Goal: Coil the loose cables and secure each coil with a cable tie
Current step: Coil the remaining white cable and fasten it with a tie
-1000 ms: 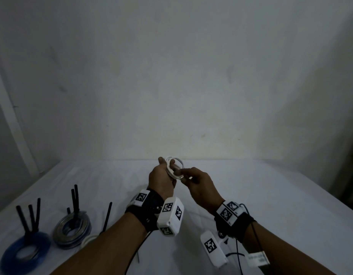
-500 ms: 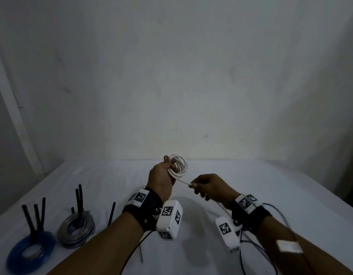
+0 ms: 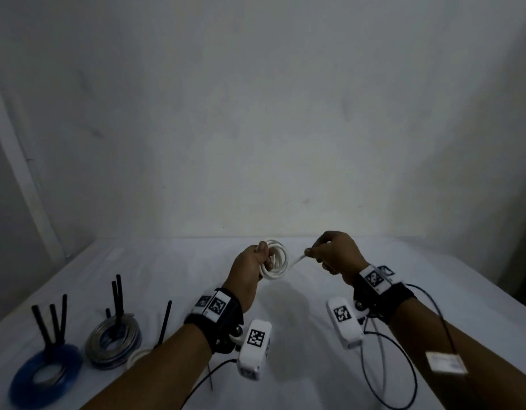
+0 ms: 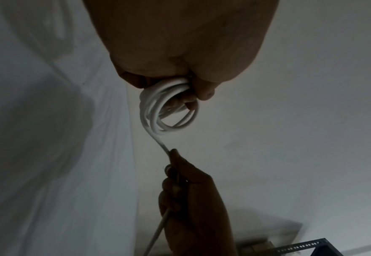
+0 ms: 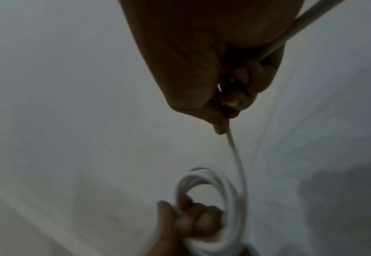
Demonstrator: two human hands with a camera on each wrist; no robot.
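Above white cloth-covered table (image 3: pixel 285 365): thin white round cable (image 3: pixel 275 263) held mid-air, part coiled.
Left hand (image 3: pixel 250 269) fingers curled tight round the loops; right hand (image 3: pixel 334 253) thumb and forefinger pinched the free strand just beside the coil, other fingers curled.

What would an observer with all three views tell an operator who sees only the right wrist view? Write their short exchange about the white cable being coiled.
Operator: My right hand pinches the white cable, but its coil is blurred. How is it held?
Observer: The left wrist view is sharp: the left hand grips the white coil, several loops, fingers curled through it.
Operator: Any other coils?
Observer: The head view shows a blue coil and a grey coil lying on the table to the left, black cable ties sticking up from each.
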